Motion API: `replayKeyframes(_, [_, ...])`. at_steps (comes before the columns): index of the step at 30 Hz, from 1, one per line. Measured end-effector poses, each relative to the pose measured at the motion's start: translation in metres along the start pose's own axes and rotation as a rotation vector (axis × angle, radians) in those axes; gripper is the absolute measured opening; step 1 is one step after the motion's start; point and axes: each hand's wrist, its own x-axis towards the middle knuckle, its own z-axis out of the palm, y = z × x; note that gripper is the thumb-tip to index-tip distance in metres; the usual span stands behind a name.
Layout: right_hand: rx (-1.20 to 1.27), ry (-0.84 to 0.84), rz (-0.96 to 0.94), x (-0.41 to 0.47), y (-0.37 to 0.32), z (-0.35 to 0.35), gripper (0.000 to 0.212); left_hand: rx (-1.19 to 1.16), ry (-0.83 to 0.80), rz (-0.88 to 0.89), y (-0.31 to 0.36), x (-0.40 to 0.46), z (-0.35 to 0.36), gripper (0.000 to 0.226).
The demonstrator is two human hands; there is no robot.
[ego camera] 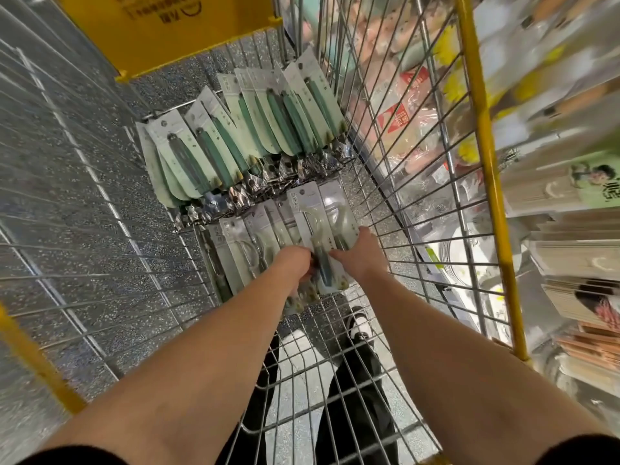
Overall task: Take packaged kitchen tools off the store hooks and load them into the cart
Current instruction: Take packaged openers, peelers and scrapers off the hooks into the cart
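Nearest to us, both bare forearms reach down over the near wire wall of the cart (476, 135), and through its mesh we see dark trousers and a black-and-white shoe (358, 325) on the speckled floor (84, 203).

At the bottom of the cart our two hands meet over the near row of packaged kitchen tools (303, 213), pale cards lying flat side by side, overlapping one another. Our left hand (295, 261) has its fingers curled down onto the cards in the middle of that row; we cannot tell for certain whether it pinches a card or only presses on it. Our right hand (360, 251) has its fingers curled round the edge of the rightmost packs, with a dark-handled tool (323, 266) lying between the two hands.

Just beyond, touching the near row, lies a second row of green-handled packs (241, 135), fanned and overlapping, their shiny metal ends pointing towards us.

Farther still, a yellow panel (174, 28) tilts over the far end of the cart. To the right, outside the wire, blurred store shelves (570, 196) hold packaged goods.
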Motion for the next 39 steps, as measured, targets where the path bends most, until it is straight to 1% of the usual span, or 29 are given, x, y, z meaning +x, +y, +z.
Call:
replayKeyframes(2, [-0.052, 0.035, 0.006, -0.001, 0.0, 0.001, 0.09, 0.041, 0.031, 0.011, -0.005, 0.006, 0.003, 0.016])
replayKeyframes(5, [-0.053, 0.047, 0.038, -0.003, -0.001, 0.006, 0.092, 0.1, 0.069, 0.01, -0.007, 0.007, 0.004, 0.016])
replayKeyframes(6, [-0.021, 0.025, 0.048, -0.004, 0.0, 0.008, 0.089, 0.094, 0.085, 0.024, -0.007, 0.007, 0.002, 0.016])
replayKeyframes(9, [0.169, -0.063, 0.06, -0.008, 0.002, 0.007, 0.069, 0.057, 0.114, 0.038, -0.005, 0.009, 0.0, 0.027])
replayKeyframes(11, [0.198, -0.094, 0.048, -0.012, 0.003, 0.003, 0.062, 0.093, 0.138, 0.029, -0.006, 0.004, -0.004, 0.023])
replayKeyframes(13, [0.194, -0.11, 0.02, -0.02, 0.004, -0.001, 0.058, 0.067, 0.118, 0.042, -0.007, -0.008, -0.008, 0.025])
replayKeyframes(17, [0.269, -0.13, 0.033, -0.049, 0.006, -0.018, 0.052, -0.061, 0.064, 0.025, -0.007, -0.051, -0.014, 0.032])
replayKeyframes(20, [0.322, -0.162, -0.01, -0.08, 0.003, -0.036, 0.056, -0.133, 0.031, 0.062, -0.005, -0.103, -0.021, 0.029])
replayKeyframes(22, [0.377, -0.189, -0.085, -0.105, -0.001, -0.053, 0.057, -0.304, -0.06, 0.093, -0.005, -0.142, -0.027, 0.027])
replayKeyframes(24, [0.422, -0.226, -0.177, -0.133, -0.004, -0.073, 0.048, -0.494, -0.158, 0.13, -0.005, -0.181, -0.03, 0.033])
replayKeyframes(26, [0.399, -0.224, -0.279, -0.159, -0.003, -0.098, 0.028, -0.597, -0.225, 0.195, -0.006, -0.221, -0.025, 0.029])
replayKeyframes(27, [0.372, -0.206, -0.325, -0.175, -0.004, -0.113, 0.023, -0.626, -0.24, 0.231, -0.007, -0.238, -0.02, 0.029])
replayKeyframes(28, [0.353, -0.191, -0.362, -0.187, -0.003, -0.127, 0.024, -0.648, -0.247, 0.264, -0.009, -0.253, -0.015, 0.028])
replayKeyframes(30, [0.336, -0.174, -0.394, -0.209, 0.004, -0.151, 0.036, -0.666, -0.235, 0.329, -0.013, -0.286, -0.001, 0.03])
replayKeyframes(32, [0.334, -0.15, -0.437, -0.233, 0.012, -0.171, 0.047, -0.72, -0.252, 0.4, -0.018, -0.316, 0.015, 0.037])
replayKeyframes(35, [0.308, -0.095, -0.532, -0.271, 0.03, -0.196, 0.086, -0.768, -0.329, 0.486, -0.031, -0.356, 0.038, 0.056])
replayKeyframes(36, [0.278, -0.065, -0.552, -0.285, 0.036, -0.203, 0.088, -0.775, -0.34, 0.497, -0.035, -0.368, 0.044, 0.063])
replayKeyframes(37, [0.273, -0.05, -0.598, -0.3, 0.042, -0.211, 0.082, -0.77, -0.349, 0.516, -0.039, -0.379, 0.05, 0.066])
replayKeyframes(39, [0.276, -0.043, -0.693, -0.329, 0.058, -0.226, 0.068, -0.742, -0.36, 0.572, -0.048, -0.402, 0.06, 0.062])
